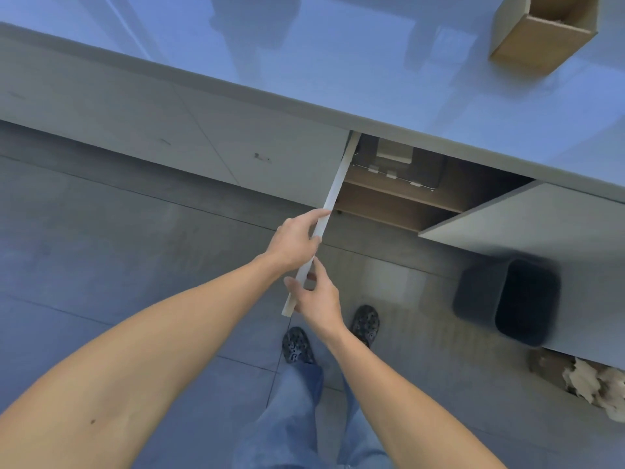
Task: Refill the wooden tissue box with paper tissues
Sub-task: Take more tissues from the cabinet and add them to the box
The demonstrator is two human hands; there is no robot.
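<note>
Hands, two: the left hand (pixel 293 239) and right hand (pixel 316 296) are curled around the top edge of one open cabinet door (pixel 333 192). One wooden tissue box (pixel 541 32) is seen apart on the countertop (pixel 338 72); one bin (pixel 507 299) stands below.

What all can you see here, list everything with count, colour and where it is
counter: one, glossy pale, across the top
wooden box: one, tan, on the counter, top right
cabinet doors: two, pale, open below the counter
shelves: two, brown, inside the cabinet
pack: one, clear, on the upper shelf
bin: one, dark grey, floor at right
crumpled paper: brown, floor at far right
left hand: grips the left door's edge
right hand: grips the same edge, lower
shoes: two, dark
</note>
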